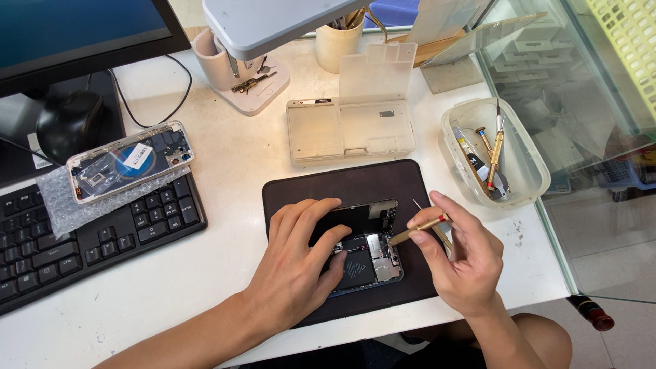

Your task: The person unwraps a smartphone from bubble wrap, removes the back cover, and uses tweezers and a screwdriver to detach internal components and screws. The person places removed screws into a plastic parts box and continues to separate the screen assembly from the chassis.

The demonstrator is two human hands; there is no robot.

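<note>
Opened phone [365, 249] on dark mat [294, 195], left hand [297, 263] flat, fingers spread pressing it, right hand [461, 253] at 3 o'clock pinching brass screwdriver [417, 228], tool tub [523, 164] at 1 o'clock.

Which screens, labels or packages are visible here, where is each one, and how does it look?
Monitor: top left, dark blue-green screen, black frame.
Label: white rectangular sticker on the phone back housing resting on the keyboard.
Bubble wrap: clear sheet under that housing.
Plastic parts box: behind the mat, translucent beige, lid open.

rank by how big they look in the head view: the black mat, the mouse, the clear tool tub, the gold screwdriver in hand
1. black mat
2. clear tool tub
3. mouse, though only somewhat smaller than the tub
4. gold screwdriver, held in the right hand
</note>
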